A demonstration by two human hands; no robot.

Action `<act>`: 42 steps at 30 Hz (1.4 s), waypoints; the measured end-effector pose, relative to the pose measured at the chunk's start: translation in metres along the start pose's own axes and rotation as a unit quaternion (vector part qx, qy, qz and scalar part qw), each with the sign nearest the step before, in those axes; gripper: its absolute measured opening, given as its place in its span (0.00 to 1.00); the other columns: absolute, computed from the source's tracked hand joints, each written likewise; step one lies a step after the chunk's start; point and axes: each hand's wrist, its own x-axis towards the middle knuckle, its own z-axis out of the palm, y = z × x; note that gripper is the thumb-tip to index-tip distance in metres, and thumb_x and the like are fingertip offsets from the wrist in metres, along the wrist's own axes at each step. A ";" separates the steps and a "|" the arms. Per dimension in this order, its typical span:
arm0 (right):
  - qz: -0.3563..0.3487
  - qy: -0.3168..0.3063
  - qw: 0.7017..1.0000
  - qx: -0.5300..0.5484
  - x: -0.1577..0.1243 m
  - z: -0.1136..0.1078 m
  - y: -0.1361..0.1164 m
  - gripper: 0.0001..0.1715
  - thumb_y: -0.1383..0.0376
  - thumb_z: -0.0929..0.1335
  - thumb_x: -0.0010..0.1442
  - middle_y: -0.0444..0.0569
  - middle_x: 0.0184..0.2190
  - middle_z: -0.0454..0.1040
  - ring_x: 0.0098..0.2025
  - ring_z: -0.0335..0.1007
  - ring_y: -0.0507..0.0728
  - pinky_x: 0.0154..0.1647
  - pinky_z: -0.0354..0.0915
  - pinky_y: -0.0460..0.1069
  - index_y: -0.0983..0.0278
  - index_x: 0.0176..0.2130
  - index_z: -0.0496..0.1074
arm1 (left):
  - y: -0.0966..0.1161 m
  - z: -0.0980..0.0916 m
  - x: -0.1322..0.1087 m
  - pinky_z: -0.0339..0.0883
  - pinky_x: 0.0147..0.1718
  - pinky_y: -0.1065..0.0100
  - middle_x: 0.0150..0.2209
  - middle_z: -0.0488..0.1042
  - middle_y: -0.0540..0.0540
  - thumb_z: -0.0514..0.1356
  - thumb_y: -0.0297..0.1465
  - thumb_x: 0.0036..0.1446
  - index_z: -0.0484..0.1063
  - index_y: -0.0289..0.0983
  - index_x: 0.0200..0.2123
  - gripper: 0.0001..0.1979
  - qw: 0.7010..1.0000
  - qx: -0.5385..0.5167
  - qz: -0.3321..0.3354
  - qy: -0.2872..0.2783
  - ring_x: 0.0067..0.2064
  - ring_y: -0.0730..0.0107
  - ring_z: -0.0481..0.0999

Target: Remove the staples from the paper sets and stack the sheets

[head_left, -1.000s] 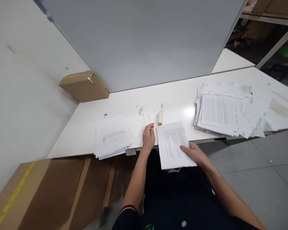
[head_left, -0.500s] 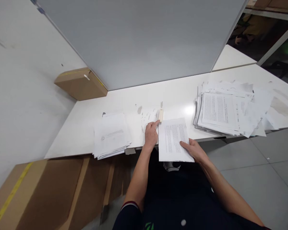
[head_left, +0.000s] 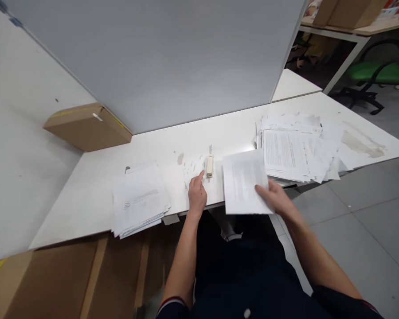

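Observation:
Printed sheets of paper (head_left: 241,177) are pinched along their right side by my right hand (head_left: 272,197), thumb on top. They hang over the front edge of the table, and the print is blurred by motion. To their left lies a small cream stapler (head_left: 209,166) on the tabletop, apart from the sheets. Just left of the stapler rests my left hand (head_left: 197,195), its index finger stretched towards it and the other fingers loosely bent. Nothing shows in that hand.
A neat paper stack (head_left: 139,199) lies on the left of the white table (head_left: 173,141). A larger, untidy paper pile (head_left: 292,150) lies on the right. Behind stands a grey panel (head_left: 173,62). One cardboard box (head_left: 89,128) is at the back left; larger cardboard (head_left: 60,274) stands below.
My right hand has drawn the sheets right, away from the stapler and towards the pile. My left index finger has come off the stapler's end. The view has shifted right.

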 end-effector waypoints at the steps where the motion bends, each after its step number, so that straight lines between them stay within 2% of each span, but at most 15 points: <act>1: -0.006 0.031 0.999 -0.013 0.004 -0.013 -0.006 0.23 0.60 0.67 0.52 0.54 0.38 0.76 0.35 0.74 0.59 0.33 0.71 0.52 0.66 0.47 0.67 | 0.000 0.000 -0.001 0.62 0.45 0.64 0.44 0.67 0.42 0.42 0.23 0.58 0.58 0.40 0.56 0.23 1.000 -0.001 0.002 0.006 0.45 0.67 0.67; 5: -0.048 0.157 0.984 -0.067 0.029 -0.065 -0.034 0.22 0.59 0.68 0.50 0.55 0.39 0.75 0.34 0.72 0.58 0.30 0.70 0.50 0.66 0.44 0.68 | -0.002 0.001 -0.003 0.63 0.43 0.64 0.41 0.69 0.42 0.43 0.24 0.58 0.60 0.38 0.54 0.22 1.000 0.013 0.012 0.024 0.44 0.67 0.68; 8: -0.025 0.217 0.964 -0.152 0.046 -0.094 -0.052 0.21 0.59 0.68 0.50 0.58 0.40 0.74 0.37 0.71 0.59 0.33 0.67 0.51 0.68 0.42 0.69 | -0.001 0.002 -0.004 0.64 0.43 0.64 0.40 0.70 0.42 0.44 0.23 0.57 0.62 0.37 0.53 0.21 0.999 0.020 0.018 0.039 0.43 0.67 0.68; 11: 0.015 0.262 0.926 -0.271 0.055 -0.111 -0.058 0.32 0.53 0.65 0.52 0.65 0.44 0.70 0.46 0.66 0.68 0.39 0.62 0.59 0.69 0.51 0.63 | 0.002 0.003 -0.007 0.64 0.45 0.64 0.40 0.70 0.42 0.44 0.23 0.57 0.63 0.36 0.51 0.20 0.998 0.025 0.025 0.044 0.43 0.67 0.68; 13: -0.013 0.309 0.887 -0.344 0.056 -0.116 -0.054 0.38 0.52 0.63 0.54 0.69 0.48 0.65 0.52 0.58 0.74 0.45 0.56 0.63 0.71 0.57 0.57 | 0.005 0.003 -0.012 0.64 0.45 0.64 0.40 0.70 0.42 0.44 0.24 0.58 0.63 0.36 0.51 0.20 0.998 0.027 0.026 0.047 0.44 0.68 0.68; 15: -0.064 0.329 0.860 -0.386 0.053 -0.115 -0.047 0.37 0.52 0.61 0.55 0.68 0.49 0.64 0.54 0.56 0.75 0.48 0.54 0.65 0.70 0.58 0.55 | 0.007 -0.002 -0.020 0.64 0.45 0.64 0.41 0.71 0.42 0.44 0.25 0.59 0.63 0.37 0.51 0.19 0.998 0.029 0.027 0.057 0.44 0.68 0.68; 17: -0.117 0.317 0.854 -0.396 0.044 -0.104 -0.036 0.32 0.52 0.60 0.57 0.63 0.47 0.67 0.48 0.63 0.73 0.47 0.55 0.64 0.65 0.56 0.59 | 0.006 -0.013 -0.032 0.64 0.45 0.63 0.40 0.71 0.43 0.46 0.27 0.59 0.64 0.37 0.50 0.17 0.995 0.044 0.029 0.081 0.44 0.68 0.68; 19: -0.172 0.286 0.858 -0.391 0.033 -0.083 -0.024 0.28 0.52 0.59 0.58 0.59 0.44 0.69 0.39 0.69 0.67 0.44 0.59 0.62 0.61 0.55 0.61 | -0.001 -0.033 -0.045 0.63 0.46 0.62 0.40 0.72 0.43 0.49 0.28 0.58 0.67 0.37 0.46 0.14 0.988 0.082 0.023 0.126 0.44 0.67 0.68; 22: -0.240 0.229 0.869 -0.368 0.018 -0.035 -0.007 0.23 0.53 0.59 0.59 0.56 0.41 0.71 0.30 0.68 0.60 0.37 0.63 0.56 0.63 0.49 0.66 | -0.021 -0.072 -0.064 0.60 0.48 0.59 0.39 0.71 0.42 0.55 0.31 0.55 0.68 0.36 0.42 0.11 0.964 0.169 -0.020 0.205 0.44 0.65 0.67; 23: -0.253 0.201 0.879 -0.351 0.014 -0.017 -0.002 0.21 0.55 0.60 0.58 0.54 0.39 0.72 0.29 0.68 0.58 0.35 0.63 0.54 0.64 0.45 0.68 | -0.029 -0.086 -0.069 0.59 0.49 0.58 0.40 0.71 0.41 0.56 0.33 0.54 0.68 0.36 0.43 0.13 0.957 0.197 -0.041 0.211 0.46 0.63 0.67; 26: -0.274 0.063 0.908 -0.311 0.005 0.036 0.009 0.16 0.59 0.60 0.59 0.52 0.36 0.73 0.28 0.68 0.55 0.35 0.64 0.51 0.64 0.42 0.69 | -0.048 -0.116 -0.079 0.58 0.51 0.57 0.45 0.68 0.40 0.59 0.38 0.51 0.67 0.37 0.45 0.19 0.953 0.245 -0.097 0.152 0.50 0.60 0.64; 30: -0.310 -0.090 0.905 -0.277 -0.004 0.084 0.017 0.15 0.61 0.58 0.61 0.53 0.40 0.71 0.34 0.70 0.56 0.39 0.64 0.51 0.63 0.43 0.68 | -0.058 -0.129 -0.082 0.59 0.50 0.58 0.45 0.68 0.40 0.59 0.40 0.50 0.67 0.37 0.44 0.19 0.956 0.258 -0.112 0.087 0.49 0.60 0.65; 34: -0.319 -0.131 0.894 -0.286 -0.006 0.100 0.021 0.16 0.61 0.57 0.62 0.52 0.40 0.70 0.35 0.69 0.57 0.38 0.64 0.52 0.61 0.44 0.68 | -0.059 -0.130 -0.080 0.59 0.50 0.57 0.44 0.68 0.41 0.59 0.40 0.50 0.68 0.37 0.44 0.19 0.958 0.253 -0.117 0.072 0.48 0.60 0.65; 42: -0.319 -0.130 0.887 -0.307 0.001 0.092 0.027 0.16 0.61 0.57 0.62 0.52 0.39 0.70 0.37 0.68 0.58 0.38 0.64 0.52 0.61 0.43 0.68 | -0.060 -0.131 -0.079 0.60 0.48 0.58 0.42 0.70 0.41 0.57 0.39 0.52 0.69 0.37 0.41 0.15 0.957 0.248 -0.119 0.088 0.46 0.61 0.67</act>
